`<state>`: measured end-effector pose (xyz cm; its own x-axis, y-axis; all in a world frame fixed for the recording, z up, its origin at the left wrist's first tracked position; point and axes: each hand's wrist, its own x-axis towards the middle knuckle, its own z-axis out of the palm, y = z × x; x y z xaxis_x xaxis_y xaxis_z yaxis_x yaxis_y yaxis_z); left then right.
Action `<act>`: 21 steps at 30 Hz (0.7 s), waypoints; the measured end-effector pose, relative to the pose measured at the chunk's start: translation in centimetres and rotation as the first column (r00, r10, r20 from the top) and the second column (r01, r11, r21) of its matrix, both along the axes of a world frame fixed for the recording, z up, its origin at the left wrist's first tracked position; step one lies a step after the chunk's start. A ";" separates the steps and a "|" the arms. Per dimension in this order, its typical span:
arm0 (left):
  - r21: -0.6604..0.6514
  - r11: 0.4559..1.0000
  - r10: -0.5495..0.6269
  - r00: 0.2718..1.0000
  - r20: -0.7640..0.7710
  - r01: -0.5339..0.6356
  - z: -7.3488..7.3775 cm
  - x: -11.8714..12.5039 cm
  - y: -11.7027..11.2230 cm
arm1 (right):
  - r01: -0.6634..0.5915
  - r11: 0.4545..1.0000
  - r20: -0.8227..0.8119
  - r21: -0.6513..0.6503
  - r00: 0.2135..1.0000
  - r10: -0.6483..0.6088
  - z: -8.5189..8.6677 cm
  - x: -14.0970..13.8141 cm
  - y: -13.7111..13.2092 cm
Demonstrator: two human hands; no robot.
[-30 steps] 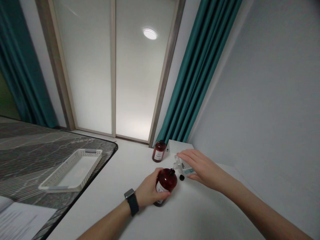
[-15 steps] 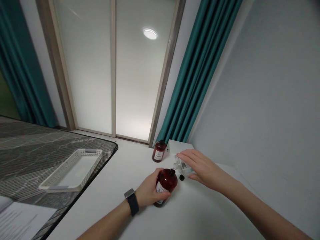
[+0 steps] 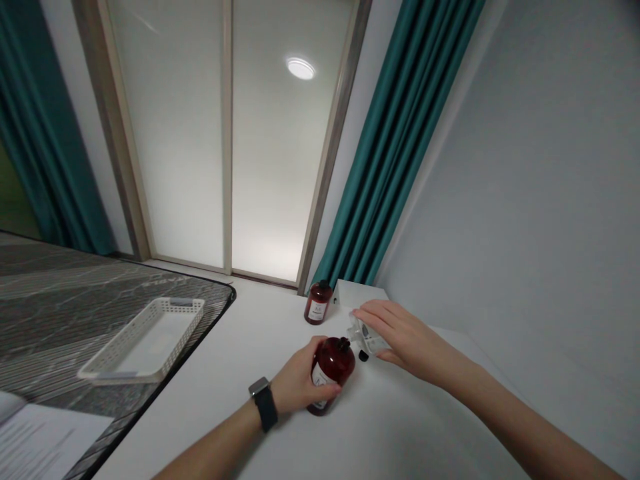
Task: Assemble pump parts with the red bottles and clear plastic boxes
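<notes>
My left hand (image 3: 300,380), with a dark watch on its wrist, is wrapped round a dark red bottle (image 3: 337,359) with a white label. That bottle leans slightly to the right, its narrow neck uncapped. In my right hand (image 3: 400,333) is a clear bottle (image 3: 367,335), tipped toward the left so its mouth meets or nearly touches the red bottle's neck; I cannot tell whether they touch. Fingers hide much of the clear bottle. A small black cap (image 3: 363,356) lies on the white table (image 3: 260,333) just below it.
Behind the hands stands a second red bottle (image 3: 318,303), capped in black, beside a white box (image 3: 357,291). To the left, a white plastic basket (image 3: 145,343) rests on a grey patterned cloth (image 3: 60,287). An open book (image 3: 45,440) lies at the lower left.
Hardly anything differs. The clear bottle in my right hand has tilted very slightly; both hands keep their places and grips.
</notes>
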<state>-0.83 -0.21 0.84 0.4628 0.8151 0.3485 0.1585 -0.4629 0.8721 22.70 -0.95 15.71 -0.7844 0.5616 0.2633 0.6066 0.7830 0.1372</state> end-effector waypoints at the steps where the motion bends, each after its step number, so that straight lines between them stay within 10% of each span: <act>1: 0.001 1.000 -0.003 1.000 0.000 0.003 0.0 0.0 0.0 | 0.000 1.000 -0.002 -0.001 1.000 0.000 0.0 0.0 0.0; 21: -0.003 1.000 -0.012 1.000 -0.009 0.012 -0.8 0.0 0.2 | -0.008 0.999 0.015 0.038 1.000 0.007 0.3 0.1 0.1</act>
<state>-0.80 0.02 0.07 0.4757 0.8103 0.3421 0.1605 -0.4623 0.8721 22.75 -0.83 15.96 -0.7925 0.5455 0.2726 0.5985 0.7814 0.1763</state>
